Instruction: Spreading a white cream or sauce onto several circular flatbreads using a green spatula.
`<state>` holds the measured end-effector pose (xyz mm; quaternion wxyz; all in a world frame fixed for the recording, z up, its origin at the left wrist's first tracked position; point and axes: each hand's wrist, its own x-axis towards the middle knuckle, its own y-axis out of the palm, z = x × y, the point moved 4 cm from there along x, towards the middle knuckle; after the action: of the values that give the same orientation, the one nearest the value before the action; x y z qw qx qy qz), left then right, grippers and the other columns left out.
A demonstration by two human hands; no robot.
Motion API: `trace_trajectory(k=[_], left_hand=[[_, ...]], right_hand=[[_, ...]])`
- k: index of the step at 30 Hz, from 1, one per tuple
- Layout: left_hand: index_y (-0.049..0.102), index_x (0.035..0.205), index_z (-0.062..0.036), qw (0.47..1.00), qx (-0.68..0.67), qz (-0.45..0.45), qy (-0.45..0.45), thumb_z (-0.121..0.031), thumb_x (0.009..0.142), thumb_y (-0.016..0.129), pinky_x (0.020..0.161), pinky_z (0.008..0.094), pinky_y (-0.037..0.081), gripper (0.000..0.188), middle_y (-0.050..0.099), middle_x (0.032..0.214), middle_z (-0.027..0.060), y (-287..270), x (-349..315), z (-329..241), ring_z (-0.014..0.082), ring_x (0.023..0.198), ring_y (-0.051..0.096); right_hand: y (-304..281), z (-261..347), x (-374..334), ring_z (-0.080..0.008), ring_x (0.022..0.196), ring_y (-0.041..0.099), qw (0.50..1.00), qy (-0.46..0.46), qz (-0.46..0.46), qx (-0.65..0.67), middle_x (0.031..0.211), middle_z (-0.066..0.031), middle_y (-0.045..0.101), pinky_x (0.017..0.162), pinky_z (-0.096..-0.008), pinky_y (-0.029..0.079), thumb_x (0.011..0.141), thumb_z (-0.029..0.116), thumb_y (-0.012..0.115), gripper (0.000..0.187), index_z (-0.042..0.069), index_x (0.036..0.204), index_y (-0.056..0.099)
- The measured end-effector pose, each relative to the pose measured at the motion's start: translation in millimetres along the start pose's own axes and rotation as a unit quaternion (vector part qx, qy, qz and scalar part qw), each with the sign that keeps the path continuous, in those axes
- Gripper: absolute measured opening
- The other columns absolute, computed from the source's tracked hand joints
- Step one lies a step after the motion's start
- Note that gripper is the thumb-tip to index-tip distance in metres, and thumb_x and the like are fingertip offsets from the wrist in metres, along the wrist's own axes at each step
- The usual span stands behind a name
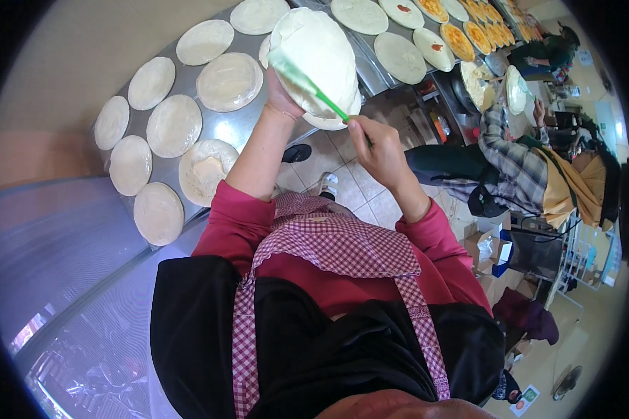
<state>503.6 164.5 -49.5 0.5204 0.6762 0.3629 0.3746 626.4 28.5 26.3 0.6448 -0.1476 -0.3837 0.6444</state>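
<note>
My left hand (281, 98) holds up a round white dough base (321, 49) from beneath, tilted toward me above the steel counter's edge. My right hand (377, 143) grips the green handle of a spatula (307, 82), whose pale green blade lies flat on the dough's lower left part. Several bare dough rounds lie on the steel counter (223, 129) to the left; the nearest one (206, 170) has a smear of white spread in its middle.
Farther along the counter lie more rounds, some with red sauce (435, 47) and some with orange topping (458, 40). A person in a plaid shirt (514, 164) and yellowish apron works at right, holding a round. Cardboard boxes (489, 251) stand on the tiled floor.
</note>
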Motion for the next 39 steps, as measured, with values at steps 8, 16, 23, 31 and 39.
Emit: trace_trajectory(k=[8, 16, 23, 31, 39], left_hand=[[0.042, 0.138, -0.0096, 0.98, -0.124, 0.107, -0.114, -0.051, 0.095, 0.034, 0.1, 0.0466, 0.044, 0.061, 0.05, 0.135, 0.0133, 4, -2, 6, 0.0323, 0.121, 0.051], [0.044, 0.137, -0.0096, 0.988, -0.074, 0.055, -0.125, -0.049, 0.095, 0.034, 0.097, 0.047, 0.046, 0.058, 0.053, 0.132, 0.0141, -1, 1, 15, 0.0328, 0.116, 0.055], [0.043, 0.137, -0.0074, 0.965, -0.141, 0.095, -0.201, -0.046, 0.096, 0.033, 0.097, 0.0478, 0.046, 0.057, 0.053, 0.131, 0.0154, -3, -5, 15, 0.0341, 0.114, 0.056], [0.042, 0.138, -0.0061, 0.974, -0.126, 0.05, -0.181, -0.046, 0.095, 0.035, 0.099, 0.0488, 0.044, 0.059, 0.052, 0.132, 0.0169, -23, -15, 8, 0.0343, 0.117, 0.054], [0.043, 0.137, -0.0047, 0.951, -0.159, 0.124, -0.236, -0.044, 0.094, 0.038, 0.101, 0.0498, 0.043, 0.059, 0.052, 0.133, 0.0169, -28, -13, 11, 0.0348, 0.12, 0.052]], right_hand=[[-36, -17, 22, -0.0358, 0.063, 0.062, 0.999, 0.006, -0.008, -0.034, 0.073, -0.021, 0.062, 0.056, -0.0388, 0.048, 0.091, 0.013, 0.057, 0.017, -0.002, 0.092, 0.065], [-54, -19, 3, -0.0345, 0.062, 0.06, 0.989, -0.076, 0.094, -0.081, 0.073, -0.0184, 0.062, 0.055, -0.0389, 0.047, 0.088, 0.014, 0.06, 0.017, -0.001, 0.091, 0.066], [-66, -31, 32, -0.035, 0.063, 0.06, 0.992, -0.045, 0.047, -0.112, 0.073, -0.0163, 0.063, 0.056, -0.0396, 0.047, 0.09, 0.019, 0.058, 0.019, 0.001, 0.092, 0.066], [-67, -21, 24, -0.0324, 0.059, 0.059, 0.977, -0.074, 0.184, -0.074, 0.069, -0.0148, 0.061, 0.055, -0.0379, 0.046, 0.09, 0.019, 0.058, 0.02, 0.001, 0.092, 0.066], [-49, -53, 34, -0.031, 0.058, 0.057, 0.987, -0.071, 0.13, -0.066, 0.07, -0.0156, 0.062, 0.055, -0.0364, 0.046, 0.09, 0.02, 0.06, 0.021, 0.002, 0.095, 0.068]])
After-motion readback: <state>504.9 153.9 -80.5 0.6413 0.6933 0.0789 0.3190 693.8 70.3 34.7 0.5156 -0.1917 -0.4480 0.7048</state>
